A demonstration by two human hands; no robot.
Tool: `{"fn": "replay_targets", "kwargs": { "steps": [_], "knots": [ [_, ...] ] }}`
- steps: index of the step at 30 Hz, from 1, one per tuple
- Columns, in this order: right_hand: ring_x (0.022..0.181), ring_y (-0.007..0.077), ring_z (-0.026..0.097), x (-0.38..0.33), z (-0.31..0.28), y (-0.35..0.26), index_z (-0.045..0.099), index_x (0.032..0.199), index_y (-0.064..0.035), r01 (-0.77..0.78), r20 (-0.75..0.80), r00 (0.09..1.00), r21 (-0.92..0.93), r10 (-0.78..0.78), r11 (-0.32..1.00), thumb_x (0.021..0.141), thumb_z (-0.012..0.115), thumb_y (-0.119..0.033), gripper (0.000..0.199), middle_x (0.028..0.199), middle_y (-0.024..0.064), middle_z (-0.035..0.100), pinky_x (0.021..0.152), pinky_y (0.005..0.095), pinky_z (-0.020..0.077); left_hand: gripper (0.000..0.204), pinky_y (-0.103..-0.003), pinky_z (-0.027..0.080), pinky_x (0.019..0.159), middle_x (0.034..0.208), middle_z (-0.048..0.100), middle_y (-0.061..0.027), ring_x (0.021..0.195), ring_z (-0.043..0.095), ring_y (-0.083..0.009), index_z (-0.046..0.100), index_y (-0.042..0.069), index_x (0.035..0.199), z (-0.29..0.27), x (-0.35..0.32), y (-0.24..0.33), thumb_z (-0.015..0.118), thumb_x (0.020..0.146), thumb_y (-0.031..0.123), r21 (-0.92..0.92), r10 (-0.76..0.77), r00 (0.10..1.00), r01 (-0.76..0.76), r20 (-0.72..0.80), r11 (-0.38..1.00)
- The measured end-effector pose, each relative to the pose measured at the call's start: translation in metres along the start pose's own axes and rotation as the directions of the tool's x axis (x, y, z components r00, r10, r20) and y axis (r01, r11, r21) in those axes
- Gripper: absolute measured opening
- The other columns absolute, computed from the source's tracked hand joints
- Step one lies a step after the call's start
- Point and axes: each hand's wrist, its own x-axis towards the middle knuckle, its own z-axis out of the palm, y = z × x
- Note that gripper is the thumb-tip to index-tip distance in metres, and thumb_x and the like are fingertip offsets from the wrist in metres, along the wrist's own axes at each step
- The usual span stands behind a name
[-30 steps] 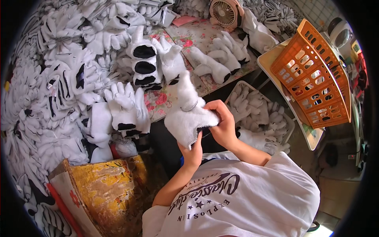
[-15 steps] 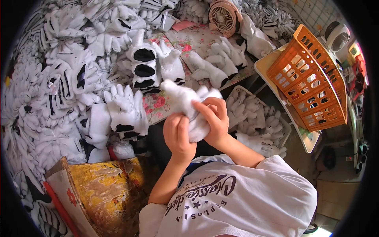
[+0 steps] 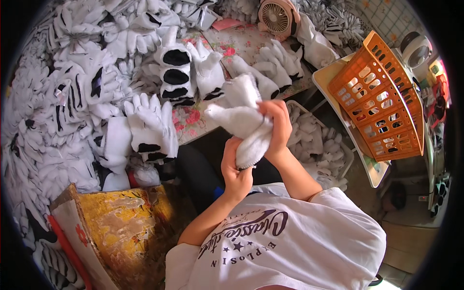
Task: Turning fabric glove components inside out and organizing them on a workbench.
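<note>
Over my lap I hold a white fabric glove between both hands. My left hand is closed on the glove's lower edge near the stitched cuff. Higher up, my right hand grips its right side, fingers wrapped round the cloth. The glove is bent, its upper part pointing up and away from me. On the flowered table just beyond lie stacked gloves with black cuff openings, and more gloves to their right. A bundle of gloves rests left of my hands.
Heaps of white gloves fill the left side. An orange plastic basket stands on a small stand at right. A pink fan is at the back. Beside my right arm is a bin of gloves; a worn yellow box stands lower left.
The glove has turned more upright and its upper part now reaches higher. My left hand has shifted right and down to its lower edge, while my right hand has moved slightly right.
</note>
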Motion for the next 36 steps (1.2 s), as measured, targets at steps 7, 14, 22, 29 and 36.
{"fn": "replay_targets", "kwargs": {
  "steps": [7,14,22,29,36],
  "knots": [
    [0.086,0.0144,0.061,-0.024,-0.006,0.007,0.066,0.092,0.0004,-0.591,0.511,0.778,0.396,0.366,0.703,0.073,0.068,0.004,0.019,0.090,0.0062,0.065,0.078,0.0261,0.0471,0.033,-0.036,0.046,0.074,0.091,0.057,-0.0196,0.083,0.058,-0.0345,0.055,-0.004,0.109,-0.038,0.017,0.008,0.060,0.076,-0.003,0.311,-0.059,0.988,0.012,0.141,0.950],
    [0.094,0.0148,0.063,-0.039,-0.010,-0.006,0.061,0.111,0.0002,-0.846,0.925,0.310,0.374,0.220,-0.379,0.080,0.077,-0.018,0.039,0.101,0.0064,0.066,0.086,0.0306,0.0498,0.014,-0.023,0.046,0.070,0.083,0.064,-0.0015,0.078,0.058,-0.0079,0.061,0.000,0.092,-0.046,0.046,0.010,0.058,0.078,0.000,-0.012,-0.298,0.944,0.303,0.144,0.953],
    [0.102,0.0282,0.064,-0.032,-0.017,-0.011,0.053,0.119,0.0021,-0.451,0.926,0.244,0.370,0.287,-0.812,0.079,0.056,0.007,0.041,0.110,0.0169,0.063,0.094,0.0413,0.0507,0.024,-0.024,0.046,0.079,0.096,0.062,-0.0048,0.087,0.058,-0.0100,0.058,-0.001,0.108,-0.024,0.030,0.028,0.053,0.085,0.002,-0.241,-0.523,0.851,0.518,0.047,0.821],
    [0.102,0.0283,0.064,-0.027,-0.027,-0.017,0.053,0.119,0.0042,-0.538,0.868,0.402,0.482,0.292,-0.692,0.087,0.062,-0.009,0.035,0.111,0.0179,0.063,0.094,0.0425,0.0514,0.035,-0.026,0.043,0.090,0.105,0.060,-0.0063,0.098,0.056,-0.0121,0.053,-0.002,0.117,-0.018,0.019,0.041,0.044,0.083,-0.005,-0.162,-0.383,0.919,0.393,0.092,0.905],
    [0.096,0.0148,0.062,-0.015,-0.030,-0.005,0.057,0.119,0.0024,-0.856,0.887,0.363,0.439,0.286,-0.273,0.080,0.075,-0.044,0.064,0.103,0.0058,0.066,0.086,0.0303,0.0497,0.025,-0.024,0.044,0.084,0.100,0.062,-0.0034,0.093,0.056,-0.0091,0.058,-0.002,0.112,-0.035,0.037,0.046,0.052,0.088,0.000,-0.325,-0.453,0.868,0.496,0.202,0.806]
  ]
}}
